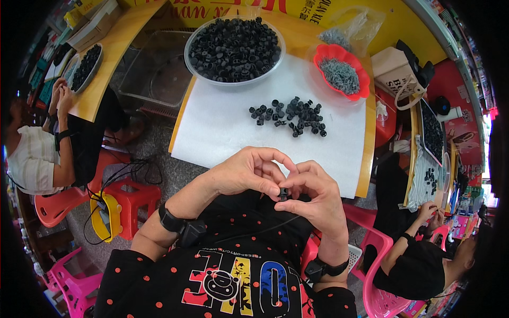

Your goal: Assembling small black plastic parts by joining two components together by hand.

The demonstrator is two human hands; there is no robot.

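My left hand (249, 172) and my right hand (313, 193) meet close to my chest and pinch one small black plastic part (283, 193) between their fingertips. Beyond them a white sheet (222, 122) covers the wooden table. A loose pile of the same black parts (291, 116) lies on the sheet. A clear round bowl (234, 43) heaped with several black parts stands at the far edge. To its right a red scalloped bowl (342, 71) holds small grey metal springs.
A clear plastic bag (350, 29) lies behind the red bowl. A person at the left (42, 153) and another at the lower right (424, 249) work at neighbouring tables. A red stool (130, 204) and pink chairs (379, 275) stand close by. A clear empty tub (154, 71) sits left of the table.
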